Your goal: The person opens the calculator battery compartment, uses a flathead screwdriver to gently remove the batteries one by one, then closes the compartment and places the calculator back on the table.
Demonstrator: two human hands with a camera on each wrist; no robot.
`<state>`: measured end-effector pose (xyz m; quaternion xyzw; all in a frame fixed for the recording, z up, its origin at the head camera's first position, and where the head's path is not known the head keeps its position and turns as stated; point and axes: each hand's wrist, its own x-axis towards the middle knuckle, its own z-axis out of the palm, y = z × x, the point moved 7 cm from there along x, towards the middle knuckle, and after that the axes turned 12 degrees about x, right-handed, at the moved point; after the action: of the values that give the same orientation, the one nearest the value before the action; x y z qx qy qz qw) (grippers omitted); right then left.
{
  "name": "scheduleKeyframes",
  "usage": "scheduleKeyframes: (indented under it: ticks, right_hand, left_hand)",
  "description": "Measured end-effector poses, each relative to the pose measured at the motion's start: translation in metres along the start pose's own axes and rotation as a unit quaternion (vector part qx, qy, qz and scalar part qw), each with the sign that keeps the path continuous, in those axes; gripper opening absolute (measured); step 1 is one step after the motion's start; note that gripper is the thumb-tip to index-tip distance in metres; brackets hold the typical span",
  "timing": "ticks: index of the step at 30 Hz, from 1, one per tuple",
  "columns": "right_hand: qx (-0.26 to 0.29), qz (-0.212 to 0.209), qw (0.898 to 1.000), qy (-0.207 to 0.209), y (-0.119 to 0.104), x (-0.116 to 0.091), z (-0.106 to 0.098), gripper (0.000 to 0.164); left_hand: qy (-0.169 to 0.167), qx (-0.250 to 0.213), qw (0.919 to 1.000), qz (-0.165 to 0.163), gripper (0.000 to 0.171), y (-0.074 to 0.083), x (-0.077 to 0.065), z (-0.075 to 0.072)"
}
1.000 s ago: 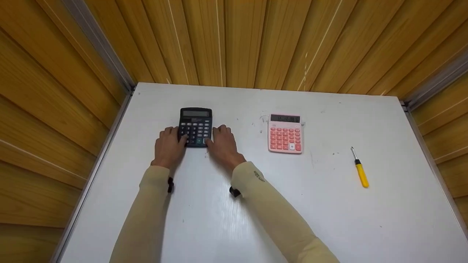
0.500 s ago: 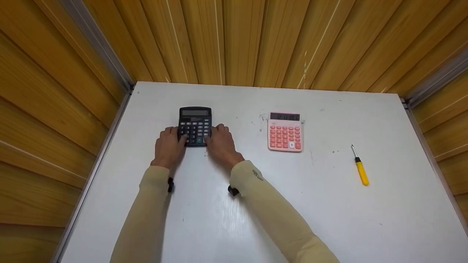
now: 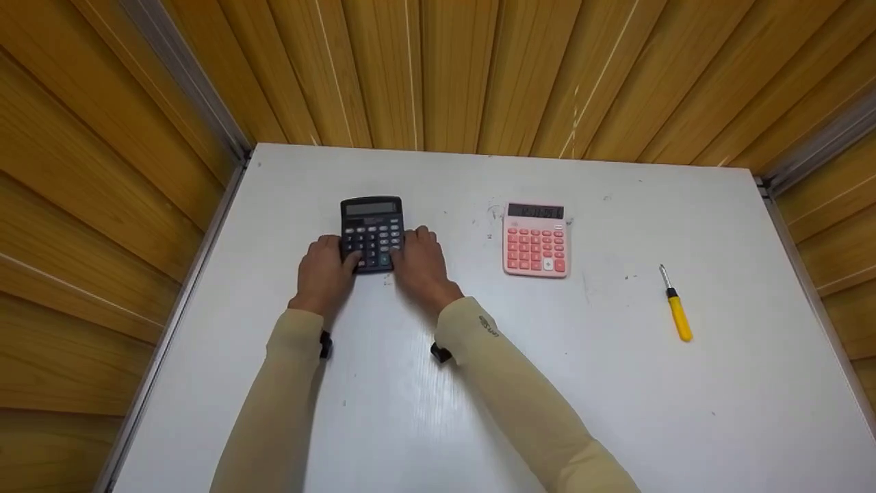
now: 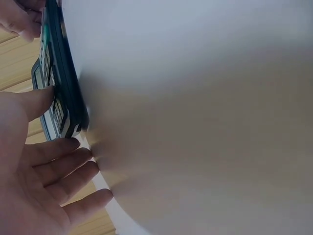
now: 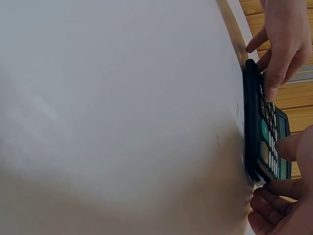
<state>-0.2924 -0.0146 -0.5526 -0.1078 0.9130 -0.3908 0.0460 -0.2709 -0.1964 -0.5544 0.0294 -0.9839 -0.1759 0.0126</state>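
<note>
A black desk calculator [image 3: 372,229] lies on the white table [image 3: 383,424], its screen end away from me. My left hand [image 3: 324,272] holds its left side, thumb on the lower keys. In the left wrist view the left index finger [image 4: 56,149] meets the calculator's edge, while the other fingers spread beside it toward the tabletop. Along the opposite side my right hand [image 3: 420,265] grips the calculator, thumb over the lower right keys. The right wrist view has that thumb [image 5: 287,147] on the keys and the fingers against the side.
A pink calculator [image 3: 535,241] with a lit display lies to the right of the black one. Farther right is a screwdriver [image 3: 677,315] with a yellow handle, its tip pointing away. Wood-look panel walls [image 3: 452,75] border the table at the back and sides.
Both hands and the black calculator have shifted slightly right on the table, and the calculator is turned a little. The head view has tilted a bit. Digits on the pink calculator's display differ.
</note>
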Motion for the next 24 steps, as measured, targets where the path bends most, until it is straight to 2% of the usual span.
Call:
scheduleKeyframes:
  ticks: [14,24]
  right_hand:
    - [-0.027,0.002,0.999,0.021,0.010,-0.007,-0.012,0.037]
    - [-0.059,-0.025,0.997,0.036,0.015,-0.016,-0.022,0.033]
  left_hand:
    - [-0.004,-0.020,0.9998,0.003,0.056,0.015,-0.014,0.005]
    - [-0.016,-0.029,0.9995,-0.001,0.054,0.027,-0.022,0.009]
